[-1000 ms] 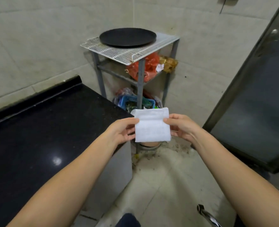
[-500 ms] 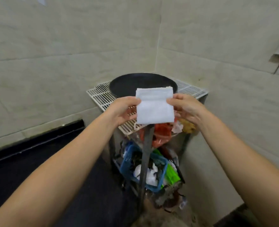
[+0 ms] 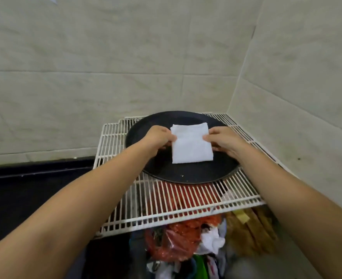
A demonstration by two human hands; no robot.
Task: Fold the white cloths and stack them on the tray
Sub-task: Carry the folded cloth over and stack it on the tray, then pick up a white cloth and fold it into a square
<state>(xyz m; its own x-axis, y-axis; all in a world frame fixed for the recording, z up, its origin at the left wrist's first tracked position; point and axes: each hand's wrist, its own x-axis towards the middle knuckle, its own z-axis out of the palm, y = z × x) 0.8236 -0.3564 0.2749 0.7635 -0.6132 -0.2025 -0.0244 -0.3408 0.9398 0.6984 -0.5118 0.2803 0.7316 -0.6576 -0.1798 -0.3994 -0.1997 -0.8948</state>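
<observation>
Setting a folded white cloth [image 3: 191, 146] onto the round black tray [image 3: 186, 174] on the wire rack [image 3: 186, 200]. Pinching its side edges, left hand [image 3: 159, 138] and right hand [image 3: 223, 141] both grasping. Probably touching the tray already (hard to tell). Handling soft, light, limp; supporting both edges, keeping folds from slipping open.
</observation>
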